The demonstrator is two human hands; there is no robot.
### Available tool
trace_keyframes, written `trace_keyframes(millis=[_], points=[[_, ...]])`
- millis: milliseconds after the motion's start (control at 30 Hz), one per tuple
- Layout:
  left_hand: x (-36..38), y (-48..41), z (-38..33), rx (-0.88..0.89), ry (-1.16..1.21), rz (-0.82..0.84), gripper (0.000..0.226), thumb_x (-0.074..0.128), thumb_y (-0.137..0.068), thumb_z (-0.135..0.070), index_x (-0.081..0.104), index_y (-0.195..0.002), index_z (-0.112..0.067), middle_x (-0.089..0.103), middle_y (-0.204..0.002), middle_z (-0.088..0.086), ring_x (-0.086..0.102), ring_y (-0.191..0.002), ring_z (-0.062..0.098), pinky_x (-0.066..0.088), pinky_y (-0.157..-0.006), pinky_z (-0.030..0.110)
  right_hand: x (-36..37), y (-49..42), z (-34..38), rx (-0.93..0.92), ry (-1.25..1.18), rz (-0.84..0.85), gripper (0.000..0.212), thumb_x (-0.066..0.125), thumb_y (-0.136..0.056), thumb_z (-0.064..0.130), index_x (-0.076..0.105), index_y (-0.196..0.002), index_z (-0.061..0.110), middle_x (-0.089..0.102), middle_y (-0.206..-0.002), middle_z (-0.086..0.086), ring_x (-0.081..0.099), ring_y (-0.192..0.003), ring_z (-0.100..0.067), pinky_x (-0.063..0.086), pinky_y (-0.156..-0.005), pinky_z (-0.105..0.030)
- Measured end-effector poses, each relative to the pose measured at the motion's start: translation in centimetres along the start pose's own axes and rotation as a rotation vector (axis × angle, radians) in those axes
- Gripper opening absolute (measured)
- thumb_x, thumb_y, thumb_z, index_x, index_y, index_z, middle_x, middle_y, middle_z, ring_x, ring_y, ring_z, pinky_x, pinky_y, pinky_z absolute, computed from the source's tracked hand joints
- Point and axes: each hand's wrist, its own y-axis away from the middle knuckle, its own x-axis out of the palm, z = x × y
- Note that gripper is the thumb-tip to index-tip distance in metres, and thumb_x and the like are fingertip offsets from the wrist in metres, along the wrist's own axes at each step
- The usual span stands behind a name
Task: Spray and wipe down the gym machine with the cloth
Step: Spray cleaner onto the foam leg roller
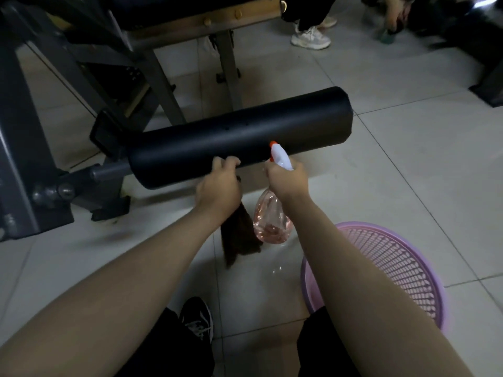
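A black padded roller [239, 134] of the gym machine [35, 148] lies across the middle of the view. My left hand [220, 189] holds a dark brown cloth [236, 238] that hangs below it, its fingertips touching the roller's near side. Just to the right, my right hand [285, 180] grips the neck of a clear spray bottle [272, 219] with pinkish liquid. The bottle's white head and orange nozzle point at the roller.
A purple plastic basket [386, 270] stands on the tiled floor at lower right. The machine's grey steel frame fills the left and top. Another person's white sneaker [310, 38] shows at the top, and dark equipment [487, 88] sits at the right edge. My black shoe [197, 318] is below.
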Motion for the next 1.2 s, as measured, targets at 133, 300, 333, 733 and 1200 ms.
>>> trace_keyframes(millis=[133, 300, 333, 733, 1200], points=[[-1.6, -3.1, -0.6, 0.049, 0.077, -0.18, 0.056, 0.053, -0.095, -0.015, 0.04, -0.149, -0.025, 0.031, -0.157, 0.007, 0.061, -0.11, 0.038, 0.047, -0.085, 0.042, 0.2, 0.1, 0.1, 0.031, -0.076, -0.008, 0.052, 0.053, -0.089, 0.017, 0.061, -0.136, 0.034, 0.063, -0.111, 0.017, 0.064, -0.108, -0.012, 0.05, -0.102, -0.033], [-1.3, -4.4, 1.0, -0.106, 0.021, 0.025, 0.077, 0.051, -0.098, -0.017, 0.009, -0.162, -0.025, -0.008, -0.17, 0.002, 0.058, -0.118, 0.039, 0.048, -0.089, 0.042, -0.7, -0.7, -0.3, 0.074, -0.133, -0.081, 0.051, 0.053, -0.088, 0.02, 0.058, -0.136, 0.037, 0.059, -0.1, 0.012, 0.061, -0.096, -0.016, 0.052, -0.099, -0.04], [-1.0, -4.3, 1.0, -0.11, 0.019, 0.029, 0.078, 0.052, -0.099, -0.018, 0.007, -0.162, -0.025, -0.01, -0.169, 0.002, 0.059, -0.114, 0.04, 0.049, -0.087, 0.042, -1.0, -0.8, -0.3, 0.066, -0.126, -0.098, 0.05, 0.053, -0.092, 0.023, 0.055, -0.14, 0.036, 0.058, -0.103, 0.01, 0.06, -0.105, -0.019, 0.049, -0.103, -0.043], [-0.9, -2.0, -0.8, -0.053, -0.083, 0.017, 0.064, 0.053, -0.096, -0.015, 0.028, -0.155, -0.021, 0.021, -0.157, 0.019, 0.059, -0.112, 0.045, 0.047, -0.092, 0.049, 0.8, 0.0, 0.2, 0.085, -0.022, 0.026, 0.057, 0.054, -0.081, 0.022, 0.059, -0.131, 0.048, 0.062, -0.097, 0.02, 0.066, -0.101, -0.013, 0.054, -0.098, -0.041], [-0.8, -1.7, 1.3, -0.133, -0.195, 0.01, 0.047, 0.056, -0.097, -0.014, 0.04, -0.141, -0.015, 0.038, -0.143, 0.017, 0.062, -0.104, 0.037, 0.046, -0.079, 0.046, 2.1, -0.5, 0.7, 0.009, -0.024, 0.014, 0.049, 0.055, -0.084, 0.028, 0.064, -0.131, 0.037, 0.068, -0.091, 0.015, 0.068, -0.095, -0.019, 0.055, -0.096, -0.045]])
